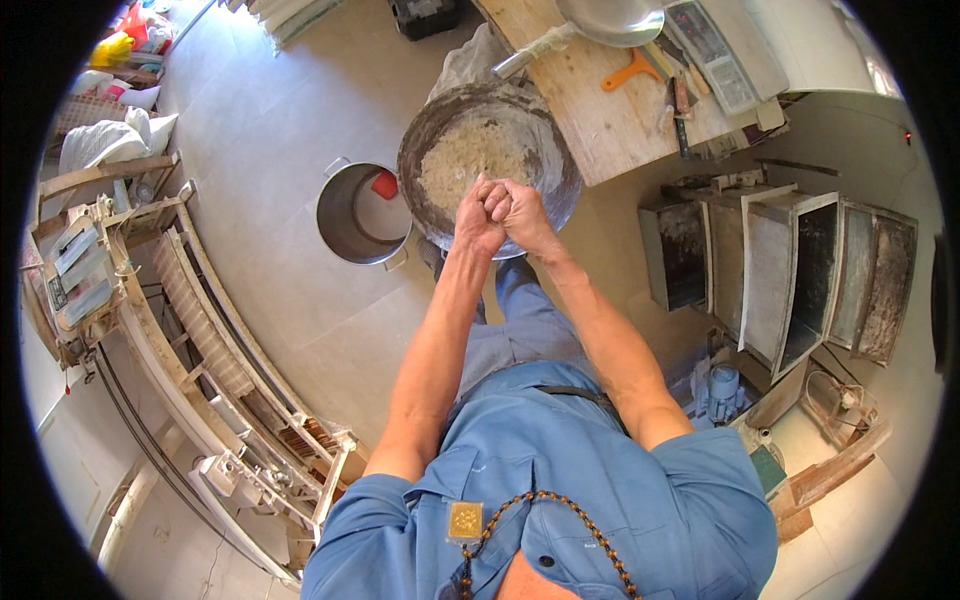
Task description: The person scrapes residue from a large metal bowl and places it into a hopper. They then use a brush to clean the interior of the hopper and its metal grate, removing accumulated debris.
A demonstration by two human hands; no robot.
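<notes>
Nearest the camera are a blue shirt (560,480) and a string of dark beads (560,500), and from there both bare forearms run up the picture and converge over the near rim of a wide, shallow round pan (560,170). The left hand (478,215) and right hand (522,215) are pressed against each other, fingers curled shut and knuckles touching; whether they clamp anything between them cannot be told. The pan sits just beyond the person's knees, its dark rim ringing a pale, crumbly grain-like mass (460,160) spread across its bottom. Its long handle (535,50) points away from the person and slightly right, its far end lying over the edge of the wooden counter (610,130). Left of the pan, on the tiled floor (290,120), stands an open steel pot (352,215) with two side handles and something red inside. Farther off, the counter carries a metal bowl (612,18), an orange-handled scraper (630,72) and a scale (712,55). To the right stand dark metal box moulds (790,270).
</notes>
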